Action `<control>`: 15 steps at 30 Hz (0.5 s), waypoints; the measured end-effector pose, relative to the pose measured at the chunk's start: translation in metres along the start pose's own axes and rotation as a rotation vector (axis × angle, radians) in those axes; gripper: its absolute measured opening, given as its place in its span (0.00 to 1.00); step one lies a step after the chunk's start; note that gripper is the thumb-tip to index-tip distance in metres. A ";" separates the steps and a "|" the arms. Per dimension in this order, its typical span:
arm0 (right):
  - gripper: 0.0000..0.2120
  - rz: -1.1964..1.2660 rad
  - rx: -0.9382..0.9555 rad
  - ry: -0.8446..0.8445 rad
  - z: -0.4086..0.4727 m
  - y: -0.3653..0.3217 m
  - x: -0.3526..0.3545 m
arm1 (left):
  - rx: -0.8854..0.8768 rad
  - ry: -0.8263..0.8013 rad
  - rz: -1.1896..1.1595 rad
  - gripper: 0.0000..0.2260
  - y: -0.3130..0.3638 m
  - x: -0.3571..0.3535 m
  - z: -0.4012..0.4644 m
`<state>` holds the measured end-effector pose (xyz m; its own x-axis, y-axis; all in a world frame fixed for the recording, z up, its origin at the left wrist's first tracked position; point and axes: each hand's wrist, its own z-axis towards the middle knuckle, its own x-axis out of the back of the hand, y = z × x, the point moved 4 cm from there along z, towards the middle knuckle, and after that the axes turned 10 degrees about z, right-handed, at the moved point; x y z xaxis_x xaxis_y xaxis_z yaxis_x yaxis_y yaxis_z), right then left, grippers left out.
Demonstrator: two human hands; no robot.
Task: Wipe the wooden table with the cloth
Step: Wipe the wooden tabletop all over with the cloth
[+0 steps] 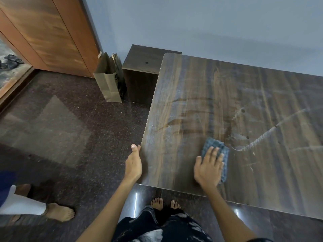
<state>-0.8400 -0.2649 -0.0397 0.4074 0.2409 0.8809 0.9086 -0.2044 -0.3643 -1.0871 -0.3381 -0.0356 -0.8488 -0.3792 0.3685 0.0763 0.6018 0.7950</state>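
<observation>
The dark wooden table [218, 102] fills the right half of the view, its top marked with dusty streaks and wipe trails. A folded blue-grey cloth [222, 154] lies flat near the table's front left part. My right hand [208, 167] presses down on the cloth with straight, spread fingers. My left hand [133, 163] holds the table's left edge near the front corner, thumb on top; the other fingers are hidden under the edge.
A brown paper bag [108, 81] stands on the floor beside a low dark cabinet [141, 72] at the table's far left corner. An orange-brown wardrobe [49, 35] is at the back left. Another person's bare foot [59, 211] stands at lower left.
</observation>
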 end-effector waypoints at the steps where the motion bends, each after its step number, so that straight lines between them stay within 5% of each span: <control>1: 0.31 -0.028 0.068 -0.033 -0.010 -0.016 -0.012 | 0.000 -0.002 0.005 0.31 0.000 0.000 -0.002; 8: 0.30 -0.165 0.621 -0.280 -0.113 -0.108 -0.086 | 0.016 0.021 0.013 0.30 -0.008 0.005 -0.015; 15: 0.27 -0.220 0.759 -0.314 -0.103 -0.070 -0.072 | 0.081 0.012 -0.098 0.32 -0.033 0.014 -0.032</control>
<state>-0.9426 -0.3656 -0.0462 0.1187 0.4755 0.8717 0.7401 0.5429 -0.3969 -1.0847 -0.3854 -0.0413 -0.8435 -0.4474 0.2972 -0.0497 0.6159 0.7862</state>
